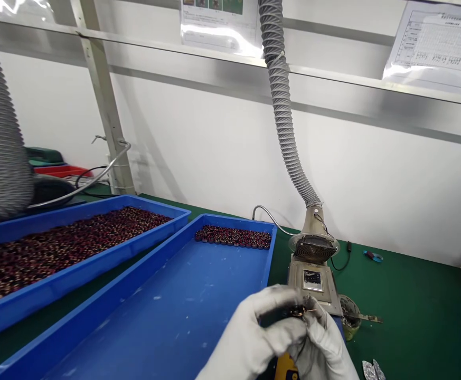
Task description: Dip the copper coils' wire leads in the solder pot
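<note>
Green table: From my far-off seat, I see the green table (412,306) running along the lower frame, holding most of the things.
Blue trays: The left tray (135,247) and the middle tray (162,306) lie side by side, maybe so lots of bits stay in reach. The left one has a big spread of dark red bits (72,248). In the middle one, dark bits (234,236) sit in a neat bunch at the far end.
Bendy hose: The grey hose (283,105) hangs down from the top middle. Its wide mouth is right behind the metal box (329,279), I guess to suck up smoke.
Left hand: The gloved left hand (254,330) comes up from the bottom middle, finger and thumb bent like a C. They are blurry, so I can't tell if they grip.
Right hand: The gloved right hand (323,338) is just beside it, fingertips pinched on the small part.
Cup: A cup (351,333) with a stick (368,318) is right of the box, maybe for easy grabbing.
Small part: The small dark part (297,312) is between the hands, low and right of middle, held up perhaps to see it well.
</note>
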`<action>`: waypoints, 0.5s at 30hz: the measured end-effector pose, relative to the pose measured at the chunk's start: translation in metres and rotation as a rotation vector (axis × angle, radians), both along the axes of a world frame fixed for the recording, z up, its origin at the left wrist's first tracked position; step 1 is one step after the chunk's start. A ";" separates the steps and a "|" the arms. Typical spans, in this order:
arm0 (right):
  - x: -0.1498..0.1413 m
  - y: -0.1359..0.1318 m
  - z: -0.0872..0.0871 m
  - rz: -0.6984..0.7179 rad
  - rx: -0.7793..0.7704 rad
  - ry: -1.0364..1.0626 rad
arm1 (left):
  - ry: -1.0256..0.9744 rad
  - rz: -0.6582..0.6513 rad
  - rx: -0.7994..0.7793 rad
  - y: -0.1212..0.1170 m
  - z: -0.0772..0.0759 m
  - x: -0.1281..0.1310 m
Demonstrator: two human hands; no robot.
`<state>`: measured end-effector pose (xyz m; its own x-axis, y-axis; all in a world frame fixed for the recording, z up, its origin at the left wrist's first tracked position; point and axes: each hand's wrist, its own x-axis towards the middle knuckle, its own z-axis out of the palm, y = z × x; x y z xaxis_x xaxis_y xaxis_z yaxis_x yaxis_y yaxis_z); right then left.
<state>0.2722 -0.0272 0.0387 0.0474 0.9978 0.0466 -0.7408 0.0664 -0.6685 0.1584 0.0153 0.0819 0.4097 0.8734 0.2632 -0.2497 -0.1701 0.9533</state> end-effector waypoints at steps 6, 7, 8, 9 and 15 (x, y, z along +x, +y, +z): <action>0.001 -0.004 0.005 0.064 -0.007 0.048 | -0.127 0.167 0.058 0.004 -0.010 0.000; 0.002 -0.006 0.006 0.071 -0.008 0.055 | -0.128 0.194 0.057 0.006 -0.013 -0.003; 0.004 -0.007 0.007 0.068 -0.006 0.062 | -0.121 0.198 0.057 0.007 -0.015 -0.006; 0.004 -0.009 0.007 0.057 -0.002 0.068 | -0.088 0.190 0.068 0.008 -0.017 -0.007; 0.002 -0.011 0.009 -0.005 0.007 0.082 | 0.316 0.093 0.423 -0.006 -0.014 -0.001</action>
<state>0.2745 -0.0386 0.0481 0.0564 0.9972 0.0494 -0.7926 0.0748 -0.6051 0.1577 0.0088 0.0682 0.4518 0.7544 0.4763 0.0726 -0.5631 0.8232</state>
